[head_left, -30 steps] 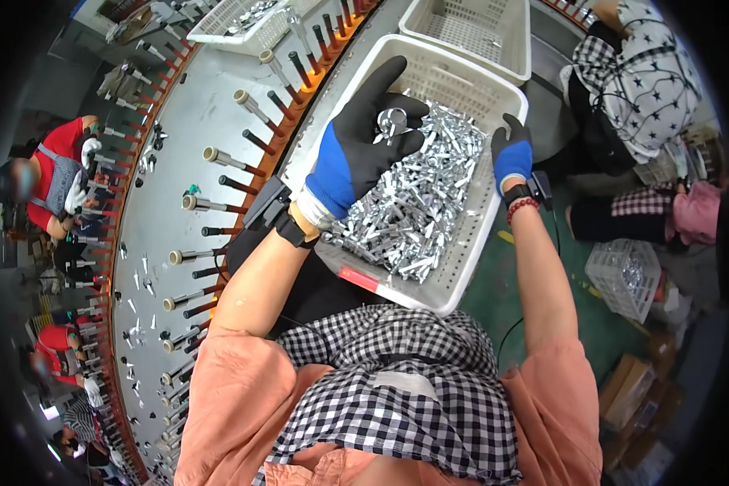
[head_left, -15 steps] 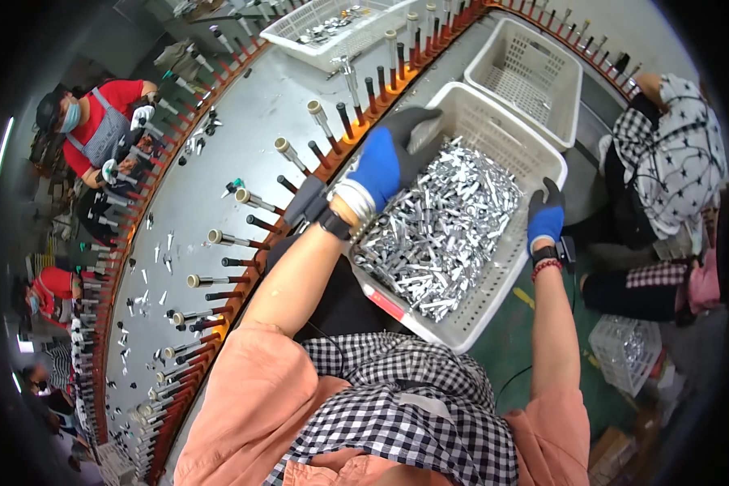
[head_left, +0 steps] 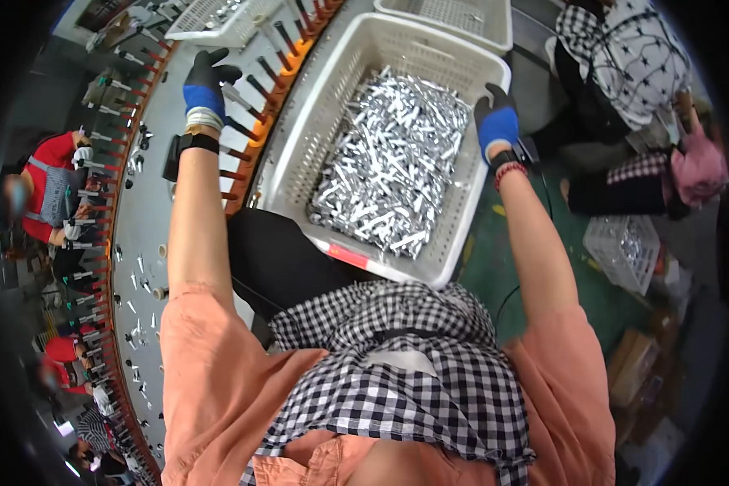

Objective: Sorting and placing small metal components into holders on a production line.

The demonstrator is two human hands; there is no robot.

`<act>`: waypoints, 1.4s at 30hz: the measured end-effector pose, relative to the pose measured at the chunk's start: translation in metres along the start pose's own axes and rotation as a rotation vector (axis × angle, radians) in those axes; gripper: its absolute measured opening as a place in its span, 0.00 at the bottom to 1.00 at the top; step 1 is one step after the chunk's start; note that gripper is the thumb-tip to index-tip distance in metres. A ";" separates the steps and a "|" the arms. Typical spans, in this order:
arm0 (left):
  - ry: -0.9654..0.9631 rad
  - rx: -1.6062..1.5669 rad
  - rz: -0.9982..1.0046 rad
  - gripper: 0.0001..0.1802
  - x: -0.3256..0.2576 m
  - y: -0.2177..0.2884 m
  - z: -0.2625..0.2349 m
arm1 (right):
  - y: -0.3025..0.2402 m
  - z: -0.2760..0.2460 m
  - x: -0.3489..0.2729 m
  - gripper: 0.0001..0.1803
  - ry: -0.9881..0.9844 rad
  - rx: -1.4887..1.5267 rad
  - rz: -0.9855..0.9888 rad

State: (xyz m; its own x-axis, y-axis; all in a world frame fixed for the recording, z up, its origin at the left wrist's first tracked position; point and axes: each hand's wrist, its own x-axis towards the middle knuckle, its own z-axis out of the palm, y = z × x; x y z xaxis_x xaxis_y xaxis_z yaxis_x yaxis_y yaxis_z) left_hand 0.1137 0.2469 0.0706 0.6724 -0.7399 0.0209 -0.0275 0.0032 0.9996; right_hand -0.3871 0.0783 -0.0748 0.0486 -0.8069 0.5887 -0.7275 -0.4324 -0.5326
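Note:
A white plastic basket stands in front of me, its bottom covered with many small shiny metal parts. My right hand, in a blue and dark grey glove, holds the basket's right rim, thumb on the inner side. Away to the left, my left hand, gloved alike, is raised over the grey table edge with finger and thumb apart. Nothing shows between them. Close beside it is a silver metal cylinder on a post; whether the glove touches it is hidden.
Red and black posts line the curved orange edge of the grey table. Another white basket stands beyond mine, and one sits on the table. Co-workers are at left; another person sits at right.
My left hand has left the basket's upper left side and moved left over the posts. The view has shifted, so the basket appears higher and further left. My right hand stays on its rim.

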 end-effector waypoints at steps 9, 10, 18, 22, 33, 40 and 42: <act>-0.426 0.533 0.327 0.24 -0.165 0.059 0.095 | -0.019 0.004 0.009 0.20 -0.046 0.007 0.057; -0.464 0.364 0.154 0.24 -0.178 0.066 0.106 | -0.017 0.006 0.011 0.20 -0.049 -0.010 0.054; -0.910 -0.499 0.269 0.35 -0.152 0.000 0.101 | -0.054 -0.005 0.007 0.22 0.004 -0.191 -0.041; -0.392 -0.228 -0.255 0.36 -0.177 0.027 0.118 | -0.083 -0.034 0.000 0.21 0.175 -0.134 -0.354; -0.623 0.007 -0.163 0.24 -0.180 0.001 0.114 | -0.228 -0.022 -0.114 0.23 -0.992 0.562 0.199; -0.371 -0.223 0.000 0.30 -0.147 -0.004 0.106 | -0.213 -0.049 -0.110 0.11 -0.579 0.632 0.138; -0.298 -0.259 -0.080 0.32 -0.138 -0.004 0.101 | -0.211 -0.049 -0.108 0.10 -0.409 0.775 0.007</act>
State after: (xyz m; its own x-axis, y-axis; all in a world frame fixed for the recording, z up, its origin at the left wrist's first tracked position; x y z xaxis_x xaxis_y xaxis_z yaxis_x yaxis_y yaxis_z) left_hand -0.0538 0.2806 0.0623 0.4198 -0.9073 -0.0252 0.2292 0.0791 0.9702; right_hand -0.2721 0.2768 0.0038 0.3959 -0.8272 0.3988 -0.0658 -0.4587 -0.8862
